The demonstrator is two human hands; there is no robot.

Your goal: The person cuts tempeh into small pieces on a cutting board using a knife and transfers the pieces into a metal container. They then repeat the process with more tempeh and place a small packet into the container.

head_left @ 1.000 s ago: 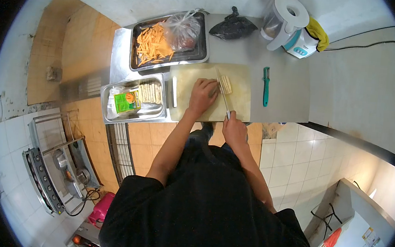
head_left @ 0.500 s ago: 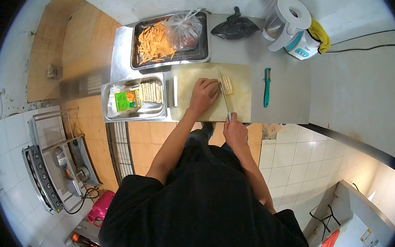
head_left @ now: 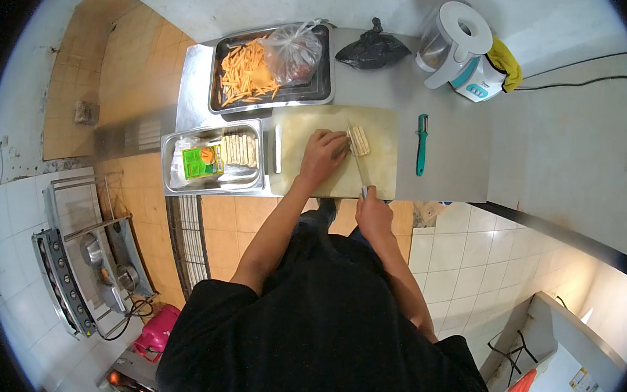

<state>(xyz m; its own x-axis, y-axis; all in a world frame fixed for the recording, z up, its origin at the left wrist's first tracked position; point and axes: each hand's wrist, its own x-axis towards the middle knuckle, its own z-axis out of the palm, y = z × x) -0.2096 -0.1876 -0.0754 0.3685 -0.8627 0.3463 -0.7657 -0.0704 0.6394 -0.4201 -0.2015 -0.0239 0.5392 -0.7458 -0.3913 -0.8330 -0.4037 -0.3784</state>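
Across the pale cutting board point(head_left: 380, 168) lies a long knife point(head_left: 360, 167), its handle in my closed right hand point(head_left: 374, 214) at the board's near edge. Left of the blade, my left hand point(head_left: 322, 156) presses down with curled fingers, mostly hiding the piece under them. Cut sticks of a pale block that looks like tempeh point(head_left: 360, 141) sit together just right of the blade. More pale slices point(head_left: 240, 150) stand in a row in the metal tray point(head_left: 211, 190) at left, beside a green-labelled packet point(head_left: 202, 161). A white strip point(head_left: 278, 149) rests along the board's left side.
Behind the board, a dark tray point(head_left: 325, 94) holds orange sticks point(head_left: 246, 73) and a clear plastic bag point(head_left: 293, 52). A black bag point(head_left: 373, 48), a blender point(head_left: 461, 45) and a green peeler point(head_left: 422, 145) are on the counter. A stove point(head_left: 64, 279) stands at lower left.
The whole view has shifted slightly, so the counter sits a little lower. Both hands, the knife and the pale sticks keep nearly the same places on the board.
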